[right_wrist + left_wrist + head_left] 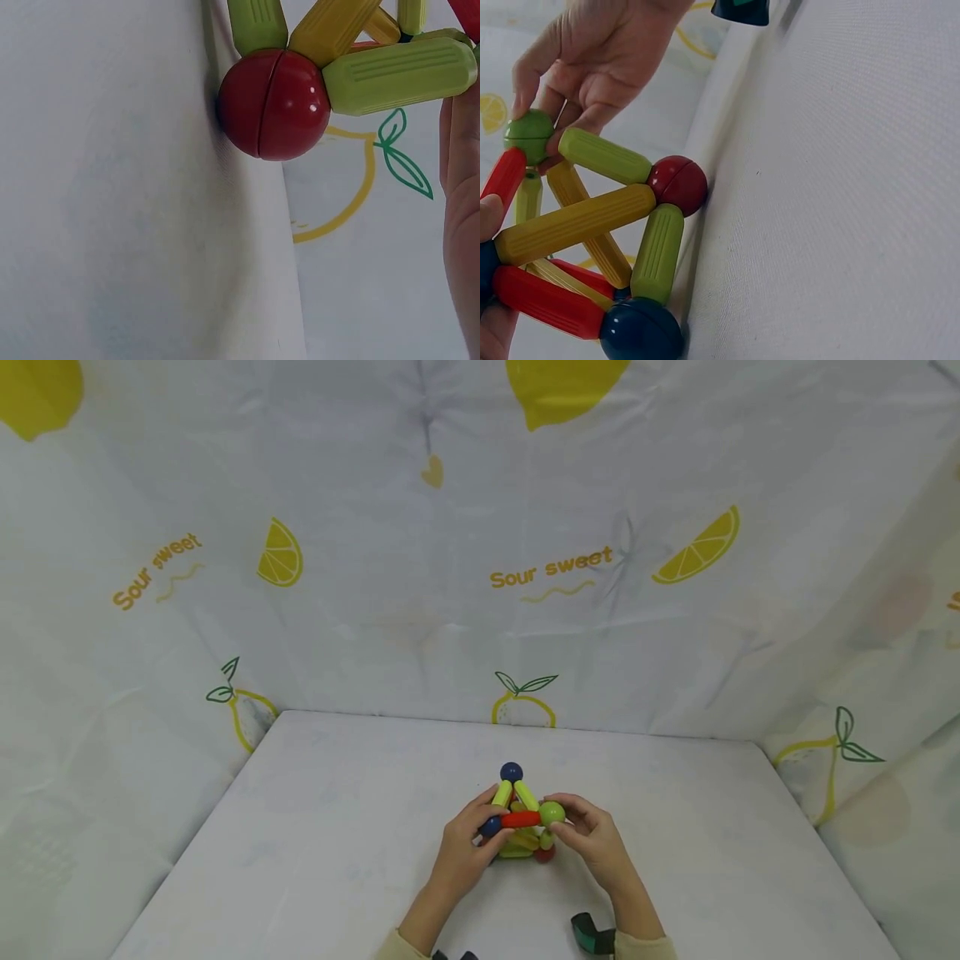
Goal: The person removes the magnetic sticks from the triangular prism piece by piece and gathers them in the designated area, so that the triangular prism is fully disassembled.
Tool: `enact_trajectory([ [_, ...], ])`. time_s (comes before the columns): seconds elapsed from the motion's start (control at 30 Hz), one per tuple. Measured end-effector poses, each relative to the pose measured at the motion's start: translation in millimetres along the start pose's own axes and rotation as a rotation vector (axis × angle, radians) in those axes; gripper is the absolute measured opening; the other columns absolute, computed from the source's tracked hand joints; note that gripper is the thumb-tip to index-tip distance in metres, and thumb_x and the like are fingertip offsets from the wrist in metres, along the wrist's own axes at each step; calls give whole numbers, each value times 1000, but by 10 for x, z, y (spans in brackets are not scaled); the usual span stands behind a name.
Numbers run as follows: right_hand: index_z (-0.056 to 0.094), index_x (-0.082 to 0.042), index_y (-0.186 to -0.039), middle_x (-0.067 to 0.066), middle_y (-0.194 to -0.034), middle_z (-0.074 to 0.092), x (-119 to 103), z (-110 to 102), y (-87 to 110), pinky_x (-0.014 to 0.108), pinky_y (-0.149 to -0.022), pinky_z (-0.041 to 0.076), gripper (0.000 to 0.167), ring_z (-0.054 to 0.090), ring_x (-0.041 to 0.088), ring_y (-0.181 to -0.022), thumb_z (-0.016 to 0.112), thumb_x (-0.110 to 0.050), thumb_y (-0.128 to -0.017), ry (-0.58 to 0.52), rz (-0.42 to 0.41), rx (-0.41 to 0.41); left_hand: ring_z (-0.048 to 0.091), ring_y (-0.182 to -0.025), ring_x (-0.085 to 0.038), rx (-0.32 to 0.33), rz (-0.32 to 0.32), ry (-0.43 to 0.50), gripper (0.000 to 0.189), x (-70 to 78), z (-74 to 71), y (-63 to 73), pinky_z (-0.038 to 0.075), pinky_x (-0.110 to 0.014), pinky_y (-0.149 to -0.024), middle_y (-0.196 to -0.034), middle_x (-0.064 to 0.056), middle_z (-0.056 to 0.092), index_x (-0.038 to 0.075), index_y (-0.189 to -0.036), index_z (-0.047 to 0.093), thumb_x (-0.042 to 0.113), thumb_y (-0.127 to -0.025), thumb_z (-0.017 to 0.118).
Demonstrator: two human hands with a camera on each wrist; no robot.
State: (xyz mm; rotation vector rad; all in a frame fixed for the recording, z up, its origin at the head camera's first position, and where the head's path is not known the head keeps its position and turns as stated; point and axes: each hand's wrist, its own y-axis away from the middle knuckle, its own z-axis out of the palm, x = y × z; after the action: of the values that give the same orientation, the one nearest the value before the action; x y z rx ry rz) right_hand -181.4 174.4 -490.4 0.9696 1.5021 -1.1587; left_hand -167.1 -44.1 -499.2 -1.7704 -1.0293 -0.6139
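A frame of colored magnetic rods and balls stands on the white table [337, 827]. My left hand [459, 853] grips its near left corner, thumb and fingers around a blue ball [491, 827] and the end of a red rod [521, 819]. At that rod's other end, my right hand [596, 842] pinches a light green ball [552, 812]. Another blue ball [512, 772] tops two yellow-green rods at the back. Low down, a red ball [676, 185] joins yellow-green rods and a yellow rod [577, 225]. A large blue ball [641, 330] sits at another low corner.
A dark green, bent object [591, 935] is beside the right wrist. Small dark shapes [454, 956] show by the left wrist at the bottom edge. Behind the table hangs a white cloth [390, 568] printed with lemons.
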Motion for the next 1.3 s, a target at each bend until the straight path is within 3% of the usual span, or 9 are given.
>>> enact_trajectory([
  [0.2, 47, 15, -123, -2, -114, 63, 3, -218, 39, 18, -86, 53, 33, 61, 5, -103, 53, 0, -94, -108, -79, 83, 56, -121, -28, 28, 34, -5, 23, -9, -7, 6, 53, -26, -86, -138, -12, 53, 12, -106, 65, 25, -87, 68],
  [0.27, 45, 16, -124, -2, -116, 63, 18, -294, 44, 17, -86, 52, 35, 60, 4, -104, 53, 2, -93, -121, -79, 124, 57, -120, -29, 34, 38, -7, 22, -11, -13, 12, 54, -27, -86, -137, -12, 53, 12, -105, 65, 23, -87, 69],
  [0.43, 47, 9, -129, -5, -121, 60, 93, -390, -4, 13, -90, 49, 43, 57, -3, -110, 60, -6, -92, -44, 10, 213, 57, -119, -31, 34, 38, 8, 24, -10, -37, 19, 54, -26, -85, -136, -16, 53, 6, -106, 65, 20, -87, 69],
  [0.6, 50, 1, -132, 11, -133, 54, 147, -430, -111, 9, -88, 47, 49, 55, -7, -109, 66, -19, -90, 84, 141, 246, 56, -120, -31, 25, 39, 14, 27, -11, -41, 13, 53, -25, -85, -137, -16, 52, 5, -109, 64, 21, -87, 68],
  [0.73, 50, -4, -133, 15, -137, 52, 205, -474, -233, 5, -87, 44, 50, 55, 4, -116, 66, -23, -90, 185, 235, 236, 55, -122, -29, 18, 31, 26, 29, -20, -32, 9, 53, -23, -86, -138, -16, 52, 6, -111, 64, 22, -87, 68],
  [0.87, 51, -6, -134, 14, -138, 52, 304, -541, -364, 3, -87, 39, 49, 51, 22, -127, 64, -24, -91, 264, 267, 224, 54, -123, -27, 12, 19, 43, 33, -30, -23, 6, 51, -21, -88, -139, -15, 51, 5, -113, 63, 23, -87, 69],
  [1.0, 50, -5, -134, 14, -139, 51, 402, -581, -458, 13, -95, 41, 48, 47, 26, -129, 63, -21, -91, 275, 297, 219, 54, -124, -26, 11, 5, 54, 36, -28, -21, 9, 51, -22, -89, -139, -14, 50, 6, -117, 61, 23, -87, 69],
  [1.17, 49, -3, -134, 17, -139, 49, 495, -564, -509, 41, -109, 38, 47, 44, 29, -130, 62, -17, -92, 284, 330, 225, 54, -124, -27, 2, -6, 64, 37, -7, -24, 8, 51, -23, -89, -140, -12, 50, 7, -119, 60, 22, -87, 69],
  [1.3, 51, -1, -132, 20, -136, 51, 545, -535, -561, 46, -109, 37, 44, 44, 31, -129, 61, -11, -91, 304, 321, 223, 54, -124, -26, 1, -4, 57, 37, 3, -47, -2, 51, -22, -89, -140, -12, 50, 6, -118, 60, 20, -86, 70],
])
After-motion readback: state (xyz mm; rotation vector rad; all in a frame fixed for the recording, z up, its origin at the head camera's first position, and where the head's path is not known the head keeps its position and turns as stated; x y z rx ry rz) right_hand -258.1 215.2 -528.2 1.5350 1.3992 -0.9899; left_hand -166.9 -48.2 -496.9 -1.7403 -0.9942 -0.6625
